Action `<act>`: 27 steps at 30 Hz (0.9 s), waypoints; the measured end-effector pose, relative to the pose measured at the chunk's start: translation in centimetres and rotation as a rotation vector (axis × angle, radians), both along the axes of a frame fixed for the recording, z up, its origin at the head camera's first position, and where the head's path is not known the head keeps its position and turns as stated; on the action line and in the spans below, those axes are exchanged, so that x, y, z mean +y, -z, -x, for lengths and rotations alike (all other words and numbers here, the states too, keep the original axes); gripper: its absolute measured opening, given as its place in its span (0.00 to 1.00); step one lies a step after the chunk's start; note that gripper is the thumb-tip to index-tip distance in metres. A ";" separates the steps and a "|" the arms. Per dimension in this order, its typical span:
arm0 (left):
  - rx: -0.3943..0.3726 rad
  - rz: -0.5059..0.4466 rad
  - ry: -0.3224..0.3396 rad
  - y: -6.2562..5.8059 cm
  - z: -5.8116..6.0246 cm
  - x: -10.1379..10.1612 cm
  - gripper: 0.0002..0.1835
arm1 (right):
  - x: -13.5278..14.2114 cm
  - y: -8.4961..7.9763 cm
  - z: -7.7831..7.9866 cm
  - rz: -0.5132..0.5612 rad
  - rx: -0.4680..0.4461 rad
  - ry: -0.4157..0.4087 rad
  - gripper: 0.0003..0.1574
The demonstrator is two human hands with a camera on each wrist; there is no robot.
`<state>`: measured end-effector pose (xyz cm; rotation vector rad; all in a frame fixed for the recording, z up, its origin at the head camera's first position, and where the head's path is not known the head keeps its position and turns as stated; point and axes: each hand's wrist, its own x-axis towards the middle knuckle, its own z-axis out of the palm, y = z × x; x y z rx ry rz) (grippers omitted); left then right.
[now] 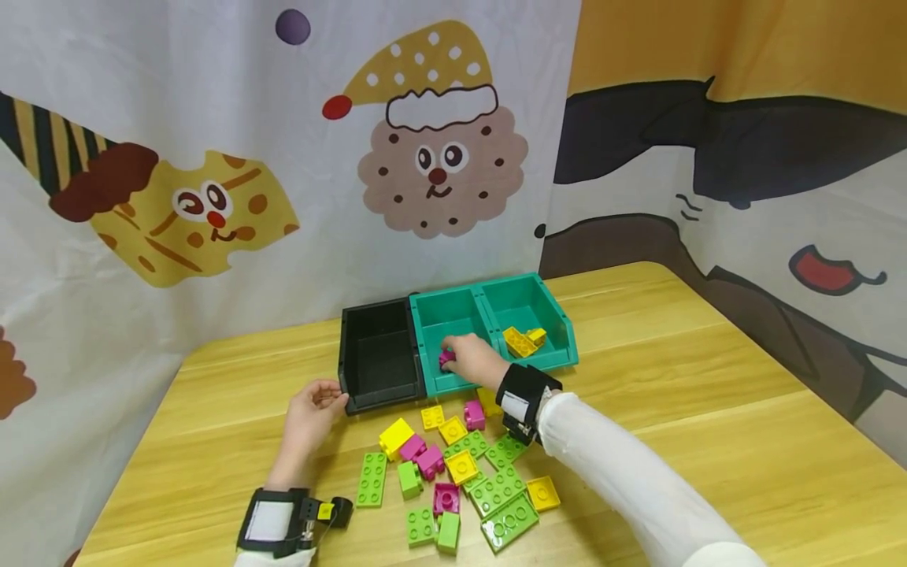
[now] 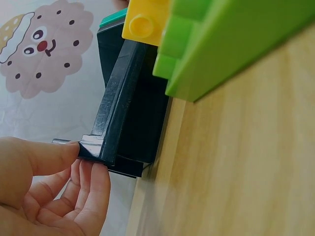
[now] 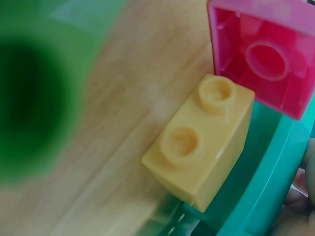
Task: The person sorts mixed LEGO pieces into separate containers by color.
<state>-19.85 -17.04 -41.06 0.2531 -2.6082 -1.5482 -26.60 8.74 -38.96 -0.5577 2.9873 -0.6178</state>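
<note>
My right hand (image 1: pixel 478 359) reaches into the left teal bin (image 1: pixel 442 319) and pinches a magenta toy brick (image 1: pixel 446 357) low inside it. My left hand (image 1: pixel 309 417) is at the near left corner of a black bin (image 1: pixel 379 324). In the left wrist view, the thumb lies over the bin's rim (image 2: pixel 110 105) and the fingers curl beneath. Two yellow bricks (image 1: pixel 520 342) lie in the right teal bin (image 1: pixel 527 303). The right wrist view shows only part of the right hand (image 3: pixel 298 196), beyond the teal rim, without the brick it holds.
Green, yellow and magenta bricks lie loose on the wooden table (image 1: pixel 234 394) before the bins, among them a long green brick (image 1: pixel 372 479) and a yellow brick (image 1: pixel 542 494). A cartoon-printed curtain (image 1: pixel 312 102) hangs behind the table.
</note>
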 end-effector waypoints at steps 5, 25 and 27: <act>-0.004 -0.016 0.000 0.0 0.0 0.0 0.11 | 0.0 0.0 0.0 -0.012 -0.021 -0.001 0.22; -0.003 0.000 0.010 0.1 0.1 -0.2 0.11 | 3.4 -4.7 -1.4 0.225 -0.076 -0.112 0.19; -0.007 0.003 0.010 0.1 0.1 -0.2 0.11 | 4.1 -4.6 -1.6 0.246 -0.076 -0.117 0.18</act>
